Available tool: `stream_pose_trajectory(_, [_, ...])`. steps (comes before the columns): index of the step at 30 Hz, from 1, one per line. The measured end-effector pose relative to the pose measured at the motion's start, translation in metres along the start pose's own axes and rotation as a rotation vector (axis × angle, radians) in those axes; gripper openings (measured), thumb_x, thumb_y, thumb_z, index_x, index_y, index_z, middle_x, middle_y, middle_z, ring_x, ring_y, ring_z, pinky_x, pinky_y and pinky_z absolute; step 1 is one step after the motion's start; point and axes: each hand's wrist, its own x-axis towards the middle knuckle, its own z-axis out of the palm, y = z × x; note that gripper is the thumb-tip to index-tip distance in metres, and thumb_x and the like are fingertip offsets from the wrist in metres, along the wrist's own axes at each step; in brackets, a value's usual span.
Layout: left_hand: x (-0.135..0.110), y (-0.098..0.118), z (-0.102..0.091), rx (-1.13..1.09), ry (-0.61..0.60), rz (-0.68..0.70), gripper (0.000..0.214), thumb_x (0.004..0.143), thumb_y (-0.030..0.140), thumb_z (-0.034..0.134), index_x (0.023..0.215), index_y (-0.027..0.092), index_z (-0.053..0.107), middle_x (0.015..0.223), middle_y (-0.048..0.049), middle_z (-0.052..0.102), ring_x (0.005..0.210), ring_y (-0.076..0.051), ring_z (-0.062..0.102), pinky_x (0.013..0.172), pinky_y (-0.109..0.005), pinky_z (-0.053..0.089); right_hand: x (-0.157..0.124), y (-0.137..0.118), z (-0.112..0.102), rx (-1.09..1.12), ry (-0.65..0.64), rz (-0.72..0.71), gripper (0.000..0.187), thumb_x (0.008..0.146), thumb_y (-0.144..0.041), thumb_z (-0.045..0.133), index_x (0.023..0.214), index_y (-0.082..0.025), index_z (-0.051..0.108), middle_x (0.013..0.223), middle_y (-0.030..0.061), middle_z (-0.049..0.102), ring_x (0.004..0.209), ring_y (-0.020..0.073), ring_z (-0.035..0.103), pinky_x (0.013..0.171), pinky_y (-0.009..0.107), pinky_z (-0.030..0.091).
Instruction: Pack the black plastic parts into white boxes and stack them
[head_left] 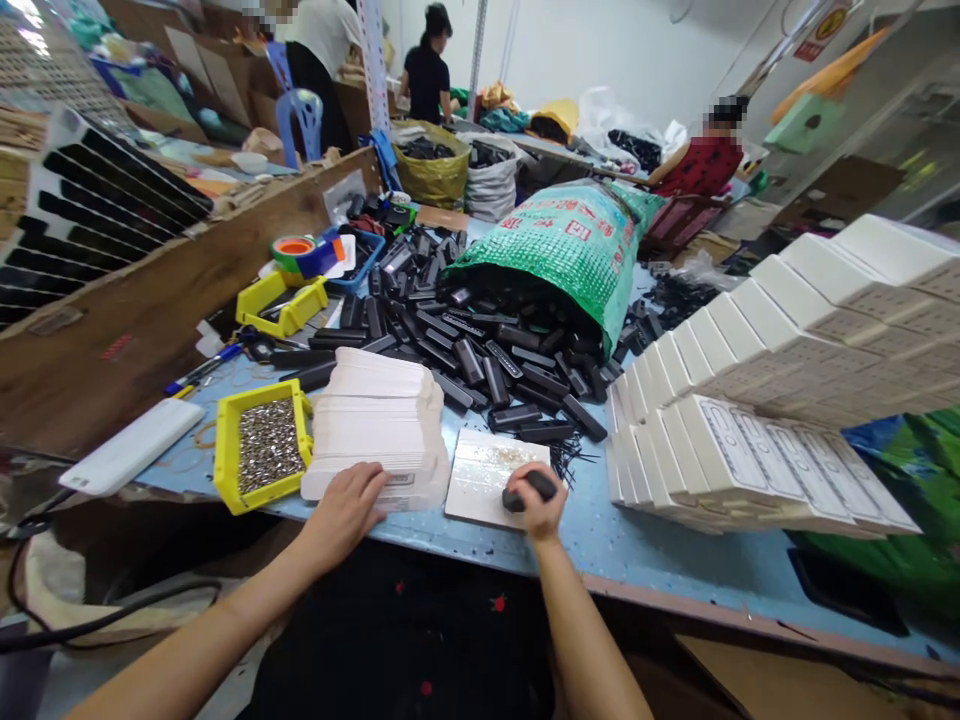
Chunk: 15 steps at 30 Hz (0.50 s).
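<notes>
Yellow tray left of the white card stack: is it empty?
No, the yellow tray is filled with small silvery metal pieces, close beside the left hand.

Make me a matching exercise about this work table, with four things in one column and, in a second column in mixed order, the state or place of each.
Column one:
1. left hand
2. right hand
3. yellow tray
4. green sack

Column two:
a. lies on its side, with a pile of black parts at its mouth
b. rests on the stack of white cards
c. grips a single black part over a white board
d. is filled with small metal parts

Pairs: 1-b, 2-c, 3-d, 4-a
</notes>
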Motion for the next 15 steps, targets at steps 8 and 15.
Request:
stream_pose_trajectory(8, [0.014,0.007,-0.027,0.21,-0.29,-0.022,0.039,0.075,0.007,0.059,0.113,0.016,0.056,0.105,-0.0119,0.063,0.1,-0.028,0.056,0.088,-0.041,0.04,0.017,0.036,-0.006,-0.636,0.282,-0.048,0.046,0.073,-0.045,0.065,0.107,-0.016,0.054,0.109,0.0138,0.06,0.105,0.0276,0.054,0.097,0.045,0.039])
stream_pose_trajectory(15, [0.015,0.006,-0.036,0.209,-0.311,-0.066,0.043,0.077,0.01,0.057,0.12,0.013,0.051,0.122,-0.0178,0.056,0.113,-0.031,0.051,0.095,-0.043,0.034,0.012,0.042,-0.015,-0.861,0.174,-0.27,0.029,0.088,-0.04,0.05,0.105,-0.016,0.054,0.106,0.0128,0.059,0.106,0.0254,0.053,0.095,0.045,0.041])
